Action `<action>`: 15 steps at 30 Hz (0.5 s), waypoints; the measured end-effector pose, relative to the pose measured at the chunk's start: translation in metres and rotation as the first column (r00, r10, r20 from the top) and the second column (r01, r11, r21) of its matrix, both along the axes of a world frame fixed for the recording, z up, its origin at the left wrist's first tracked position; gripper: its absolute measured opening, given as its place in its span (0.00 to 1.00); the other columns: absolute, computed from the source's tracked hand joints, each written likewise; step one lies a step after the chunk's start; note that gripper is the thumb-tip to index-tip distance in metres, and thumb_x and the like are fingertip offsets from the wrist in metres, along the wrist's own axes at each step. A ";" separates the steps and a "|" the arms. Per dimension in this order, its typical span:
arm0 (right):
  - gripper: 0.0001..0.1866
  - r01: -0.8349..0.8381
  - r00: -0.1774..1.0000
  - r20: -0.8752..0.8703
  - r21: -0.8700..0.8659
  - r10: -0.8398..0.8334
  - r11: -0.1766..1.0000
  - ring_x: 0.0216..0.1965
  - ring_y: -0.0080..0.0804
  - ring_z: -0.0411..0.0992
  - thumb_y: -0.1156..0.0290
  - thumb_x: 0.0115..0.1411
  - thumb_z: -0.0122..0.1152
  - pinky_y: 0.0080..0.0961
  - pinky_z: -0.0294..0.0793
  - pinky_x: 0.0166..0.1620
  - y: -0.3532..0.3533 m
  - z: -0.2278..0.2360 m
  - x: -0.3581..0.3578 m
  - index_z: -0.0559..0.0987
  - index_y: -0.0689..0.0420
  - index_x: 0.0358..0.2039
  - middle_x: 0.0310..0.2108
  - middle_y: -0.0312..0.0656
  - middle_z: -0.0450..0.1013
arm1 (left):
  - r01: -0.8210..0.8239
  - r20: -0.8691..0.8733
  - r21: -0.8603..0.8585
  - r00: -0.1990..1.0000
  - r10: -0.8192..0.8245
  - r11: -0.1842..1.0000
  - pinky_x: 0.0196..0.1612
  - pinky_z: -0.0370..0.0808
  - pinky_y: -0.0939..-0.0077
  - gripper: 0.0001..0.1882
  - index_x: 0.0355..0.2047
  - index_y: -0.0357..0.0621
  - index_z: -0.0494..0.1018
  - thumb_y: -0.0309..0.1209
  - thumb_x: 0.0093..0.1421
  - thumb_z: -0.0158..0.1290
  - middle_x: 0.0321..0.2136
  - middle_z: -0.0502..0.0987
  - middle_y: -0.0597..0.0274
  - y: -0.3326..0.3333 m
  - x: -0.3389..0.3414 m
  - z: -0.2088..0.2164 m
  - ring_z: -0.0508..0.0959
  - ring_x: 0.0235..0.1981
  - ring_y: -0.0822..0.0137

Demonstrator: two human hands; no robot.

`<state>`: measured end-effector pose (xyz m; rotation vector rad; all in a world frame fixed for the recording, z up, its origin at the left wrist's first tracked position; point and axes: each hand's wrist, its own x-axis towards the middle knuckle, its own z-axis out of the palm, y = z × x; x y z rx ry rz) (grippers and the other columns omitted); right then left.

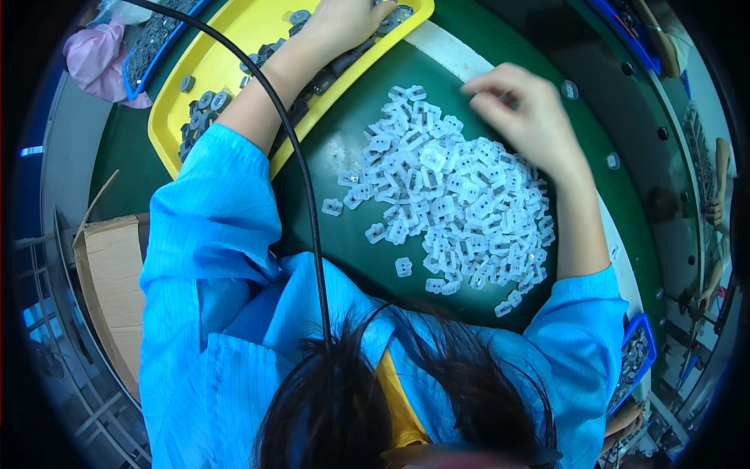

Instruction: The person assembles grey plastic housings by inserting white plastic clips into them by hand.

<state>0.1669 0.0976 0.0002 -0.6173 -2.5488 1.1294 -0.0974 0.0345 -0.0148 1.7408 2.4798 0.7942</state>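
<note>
My left hand (344,23) reaches over the far end of a yellow tray (160,129). Its thumb points right, close to some grey parts (391,21); the upper picture edge cuts off the other fingers, so their grip is hidden. Small grey ring-shaped parts (205,100) lie loose in the tray. Above the right edge of a heap of translucent white plastic clips (449,187) hovers my right hand (527,117). Its fingers are loosely bent and point left, with a gap between thumb and forefinger and nothing visible between them. The clips lie on a green work surface (336,242).
A black cable (306,180) hangs across my left forearm. Past the white rail (449,51) runs a dark green belt (590,125) carrying a few small parts. A blue bin (637,352) stands at right, a cardboard box (113,273) at left. Other people's hands (715,211) show far right.
</note>
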 end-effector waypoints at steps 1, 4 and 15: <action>0.10 -0.075 0.997 -0.004 0.086 0.076 0.993 0.42 0.42 0.71 0.72 0.53 0.59 0.34 0.69 0.49 -0.008 -0.005 -0.002 0.80 0.59 0.36 0.35 0.43 0.73 | 0.030 -0.007 0.066 1.000 -0.029 0.997 0.43 0.73 0.58 0.19 0.44 0.35 0.69 0.38 0.60 0.50 0.35 0.77 0.40 -0.001 0.002 0.000 0.76 0.38 0.44; 0.09 -0.131 0.991 0.058 0.135 0.125 0.982 0.46 0.41 0.68 0.70 0.53 0.62 0.32 0.67 0.51 -0.020 -0.009 -0.002 0.81 0.59 0.35 0.39 0.44 0.72 | 0.121 -0.077 0.192 0.991 -0.107 0.974 0.42 0.72 0.56 0.17 0.47 0.37 0.66 0.35 0.61 0.49 0.35 0.76 0.39 -0.007 0.006 0.008 0.76 0.38 0.41; 0.07 0.006 0.989 0.144 -0.240 0.029 0.971 0.22 0.18 0.68 0.73 0.49 0.66 0.18 0.68 0.28 0.006 0.000 0.013 0.78 0.64 0.24 0.18 0.34 0.71 | 0.335 0.906 0.159 0.324 -0.272 0.928 0.34 0.73 0.84 0.20 0.51 0.41 0.69 0.34 0.60 0.55 0.34 0.74 0.67 -0.032 0.081 0.006 0.73 0.32 0.78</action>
